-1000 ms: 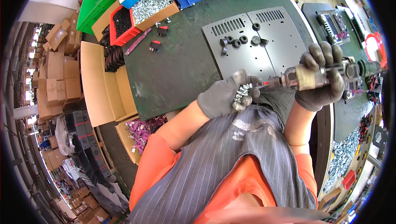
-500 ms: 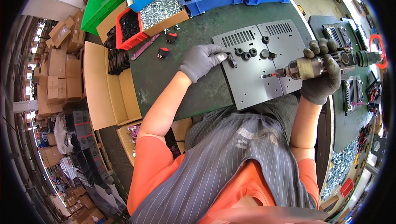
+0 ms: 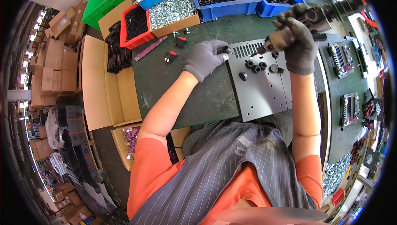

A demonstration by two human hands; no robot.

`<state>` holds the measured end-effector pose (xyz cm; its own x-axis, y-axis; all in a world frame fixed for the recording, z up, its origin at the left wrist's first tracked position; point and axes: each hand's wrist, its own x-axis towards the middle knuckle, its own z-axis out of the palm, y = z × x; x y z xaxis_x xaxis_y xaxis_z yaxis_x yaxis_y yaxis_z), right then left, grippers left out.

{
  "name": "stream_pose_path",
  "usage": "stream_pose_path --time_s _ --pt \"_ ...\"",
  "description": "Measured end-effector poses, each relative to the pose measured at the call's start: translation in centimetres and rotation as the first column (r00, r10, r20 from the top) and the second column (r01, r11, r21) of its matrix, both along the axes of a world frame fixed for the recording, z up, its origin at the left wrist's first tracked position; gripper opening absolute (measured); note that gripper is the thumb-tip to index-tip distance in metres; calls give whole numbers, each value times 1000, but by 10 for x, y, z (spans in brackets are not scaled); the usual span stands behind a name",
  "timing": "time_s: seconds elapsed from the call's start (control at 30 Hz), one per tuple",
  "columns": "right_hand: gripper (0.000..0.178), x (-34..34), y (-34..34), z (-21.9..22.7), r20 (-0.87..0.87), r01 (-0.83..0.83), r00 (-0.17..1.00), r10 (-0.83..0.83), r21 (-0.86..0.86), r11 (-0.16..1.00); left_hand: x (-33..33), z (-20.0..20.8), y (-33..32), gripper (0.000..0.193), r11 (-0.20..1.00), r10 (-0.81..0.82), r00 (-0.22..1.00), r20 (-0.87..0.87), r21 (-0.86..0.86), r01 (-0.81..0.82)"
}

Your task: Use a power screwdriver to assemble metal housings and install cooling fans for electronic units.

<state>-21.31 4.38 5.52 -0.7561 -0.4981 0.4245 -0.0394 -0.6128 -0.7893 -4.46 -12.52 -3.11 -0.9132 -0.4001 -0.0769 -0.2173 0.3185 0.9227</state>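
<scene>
Two grey metal panels [image 3: 258, 98] with slots and small holes lie side by side on the bench before me. My left hand [image 3: 206, 60], in a grey glove, pinches a small black rubber foot [image 3: 226, 49] at the near panel's far left corner. My right hand [image 3: 301, 45], gloved too, grips a power screwdriver [image 3: 281, 39] pointing left and down. Its bit comes close to the slotted end of the panel; whether it touches is hard to tell. Several black rubber feet [image 3: 256, 68] sit loose on the panels, one [image 3: 243, 76] apart from the others.
Along the back stand a red bin [image 3: 135, 43] of black screws, a cardboard box [image 3: 175, 29] of silver screws and blue bins [image 3: 226, 11]. Two red-and-black switches [image 3: 170, 57] lie left. An open carton [image 3: 97, 88] stands beside the bench; circuit-board assemblies [image 3: 350, 110] lie at right.
My right hand has carried the screwdriver away from the panel's middle to its far slotted end. My left hand stays near the panel's left edge. The whole view has shifted slightly.
</scene>
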Motion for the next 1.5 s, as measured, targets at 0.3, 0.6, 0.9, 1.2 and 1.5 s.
stream_pose_path --time_s 0.3,0.6,0.9,1.2,1.5 --pt "34 19 -66 -14 -168 -103 975 146 239 966 -14 -5 2 38 943 -8 977 212 -323 78" --pt "26 25 -88 -26 -275 -79 946 173 321 944 -9 -9 11 33 956 71 986 152 -294 -23" --pt "30 22 -84 -31 -63 -237 959 277 362 902 -12 -16 14 28 896 90 992 92 -443 -40" --pt "59 29 -88 -42 -208 -151 945 254 410 900 -13 -28 10 29 857 115 993 26 -509 -86" --pt "55 45 28 29 90 -212 973 214 -25 977 2 -8 4 20 -35 340 938 66 998 -58"
